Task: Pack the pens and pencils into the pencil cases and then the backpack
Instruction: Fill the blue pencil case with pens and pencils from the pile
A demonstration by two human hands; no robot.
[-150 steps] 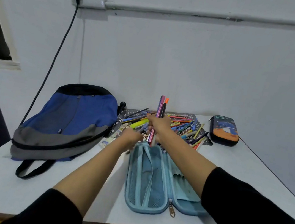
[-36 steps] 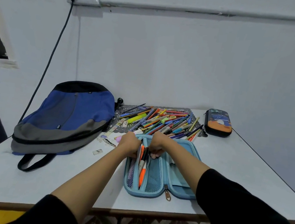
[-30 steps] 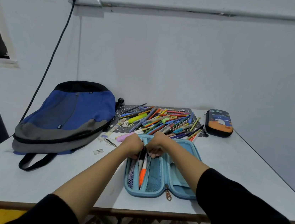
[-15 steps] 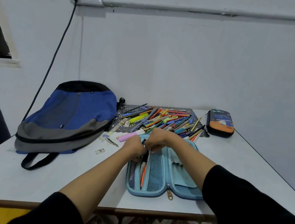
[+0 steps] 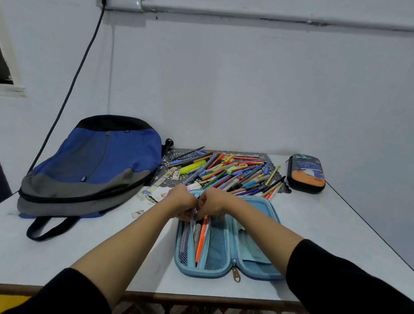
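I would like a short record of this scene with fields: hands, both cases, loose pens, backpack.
left hand: fingers curled at the upper ends of the pens in the blue pencil case; exact grip hidden
right hand: beside the left hand, fingers curled likewise
blue pencil case: open on the table, orange pen and a few others in its left half
pile of pens and pencils: behind the open case, unpacked
dark pencil case: closed, far right
backpack: lying at the left
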